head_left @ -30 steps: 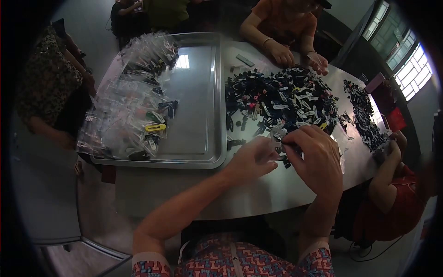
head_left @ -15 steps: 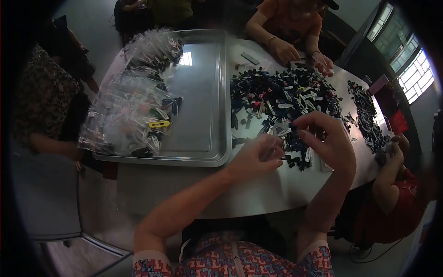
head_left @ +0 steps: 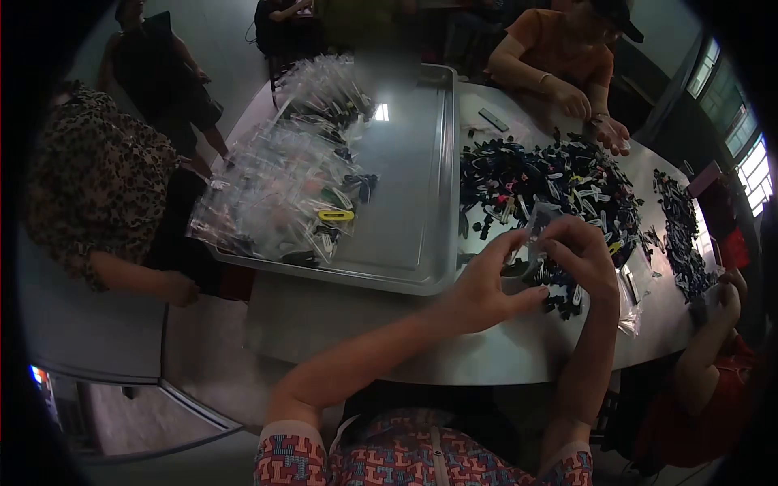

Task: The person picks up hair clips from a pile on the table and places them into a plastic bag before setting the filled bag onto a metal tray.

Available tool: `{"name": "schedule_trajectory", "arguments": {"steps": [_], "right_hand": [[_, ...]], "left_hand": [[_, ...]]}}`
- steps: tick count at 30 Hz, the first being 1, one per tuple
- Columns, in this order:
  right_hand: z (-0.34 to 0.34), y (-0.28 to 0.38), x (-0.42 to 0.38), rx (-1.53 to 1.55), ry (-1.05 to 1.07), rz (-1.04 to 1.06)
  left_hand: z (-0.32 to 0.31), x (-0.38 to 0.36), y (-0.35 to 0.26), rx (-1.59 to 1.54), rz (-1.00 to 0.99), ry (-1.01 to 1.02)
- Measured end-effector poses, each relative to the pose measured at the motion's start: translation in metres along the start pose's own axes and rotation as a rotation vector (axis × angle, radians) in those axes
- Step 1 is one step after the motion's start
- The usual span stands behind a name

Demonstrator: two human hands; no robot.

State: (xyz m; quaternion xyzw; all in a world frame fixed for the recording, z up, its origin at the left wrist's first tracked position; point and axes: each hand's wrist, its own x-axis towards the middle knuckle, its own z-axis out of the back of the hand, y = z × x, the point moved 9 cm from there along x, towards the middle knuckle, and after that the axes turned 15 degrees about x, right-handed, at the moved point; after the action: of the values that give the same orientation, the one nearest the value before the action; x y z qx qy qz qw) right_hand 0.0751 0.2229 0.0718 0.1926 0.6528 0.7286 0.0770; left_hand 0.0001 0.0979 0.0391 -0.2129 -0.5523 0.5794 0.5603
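A small clear plastic bag (head_left: 541,214) stands upright between my two hands, in front of the pile of hair clips (head_left: 535,174). My left hand (head_left: 493,287) pinches the bag's left side between thumb and fingers. At its right side, the curled fingers of my right hand (head_left: 582,257) are closed and overlap the bag; I cannot tell what they hold. Dark, white and a few coloured clips lie loose beyond and below both hands.
To the left, a metal tray (head_left: 442,162) holds many filled clear bags (head_left: 267,182) and a yellow clip (head_left: 335,215). More clips (head_left: 685,235) lie along the table's right side. A person in orange (head_left: 559,57) works opposite, another in red (head_left: 717,364) at right; others stand at left.
My view has turned left, so the table sits further right. My hands have come together at the bag; the dark piece in my right fingertips no longer shows.
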Motion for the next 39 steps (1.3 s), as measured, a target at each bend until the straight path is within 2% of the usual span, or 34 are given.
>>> {"name": "schedule_trajectory", "arguments": {"steps": [1,2,4,5,7,10,11,16,19,22,24,26,29,31,35,36,39], "right_hand": [[0.003,-0.004,-0.001,0.031,-0.041,-0.03],[0.004,-0.007,-0.001,0.051,-0.045,-0.027],[0.005,-0.013,0.0,0.023,-0.064,-0.039],[0.007,-0.016,0.001,-0.008,-0.087,-0.054],[0.002,-0.017,0.004,-0.009,-0.067,-0.022],[-0.001,-0.017,0.005,-0.005,-0.081,-0.017],[-0.001,-0.02,0.006,0.001,-0.112,-0.041],[0.006,-0.023,0.013,0.064,-0.223,0.115],[0.01,-0.025,0.013,0.067,-0.291,0.087],[0.009,-0.026,0.016,-0.021,-0.282,0.082],[0.008,-0.031,0.017,-0.017,-0.297,0.023],[0.01,-0.038,0.02,-0.033,-0.291,0.047],[0.011,-0.045,0.02,-0.026,-0.28,0.022],[0.013,-0.045,0.022,-0.094,-0.274,0.053],[0.011,-0.048,0.022,-0.063,-0.312,-0.024],[0.009,-0.047,0.023,-0.092,-0.296,-0.014],[0.008,-0.046,0.024,-0.112,-0.292,-0.037]], "left_hand": [[0.014,0.0,-0.013,0.082,-0.035,-0.125],[0.018,0.001,-0.019,0.089,-0.033,-0.127],[0.039,0.004,-0.032,0.315,-0.067,-0.281],[0.04,0.005,-0.03,0.32,-0.068,-0.283],[0.039,0.008,-0.004,0.006,0.116,-0.217],[0.044,0.01,0.001,-0.063,0.144,-0.252],[0.047,0.011,0.001,-0.051,0.146,-0.264],[0.072,0.028,-0.016,0.135,0.125,-0.341],[0.108,0.046,-0.022,0.294,0.081,-0.454],[0.152,0.073,0.013,0.383,0.073,-0.571],[0.187,0.08,0.037,0.622,0.135,-0.746],[0.215,0.089,0.072,0.737,0.237,-0.794],[0.247,0.09,0.09,0.877,0.316,-0.87],[0.264,0.091,0.096,0.917,0.293,-0.888],[0.284,0.087,0.097,1.065,0.483,-0.779],[0.285,0.087,0.087,1.117,0.531,-0.695],[0.293,0.088,0.088,1.182,0.56,-0.633]]}}
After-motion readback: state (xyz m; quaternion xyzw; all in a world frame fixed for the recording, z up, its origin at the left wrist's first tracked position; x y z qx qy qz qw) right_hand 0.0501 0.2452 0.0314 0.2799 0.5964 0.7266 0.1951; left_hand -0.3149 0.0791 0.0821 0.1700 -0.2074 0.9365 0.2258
